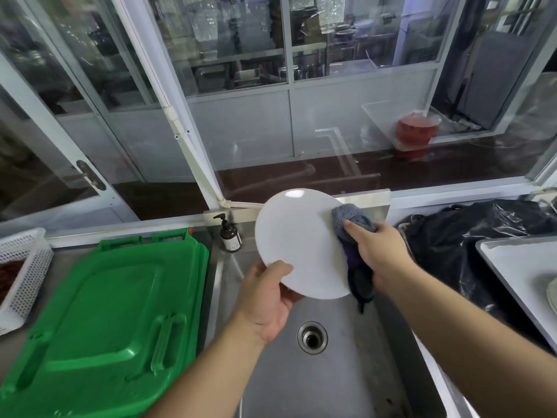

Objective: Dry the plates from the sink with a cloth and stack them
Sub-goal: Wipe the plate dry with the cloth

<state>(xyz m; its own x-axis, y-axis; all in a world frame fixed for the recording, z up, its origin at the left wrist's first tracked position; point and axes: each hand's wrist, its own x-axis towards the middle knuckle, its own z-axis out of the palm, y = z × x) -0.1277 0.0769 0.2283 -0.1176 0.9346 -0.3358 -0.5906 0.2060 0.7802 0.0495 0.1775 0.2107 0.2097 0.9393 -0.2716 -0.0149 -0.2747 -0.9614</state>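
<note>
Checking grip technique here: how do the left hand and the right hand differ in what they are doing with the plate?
The left hand pinches the white plate's lower rim bare; the right hand grips a grey cloth against its right edge. The left hand sits lower and nearer, the right hand higher. Both are over the sink.

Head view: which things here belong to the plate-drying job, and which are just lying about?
In the job: round white plate, held by left hand; grey-purple fluffy cloth, gripped by right hand; steel sink.

Lying about: green plastic lids; brown pump bottle; white perforated basket; black plastic bag.
</note>
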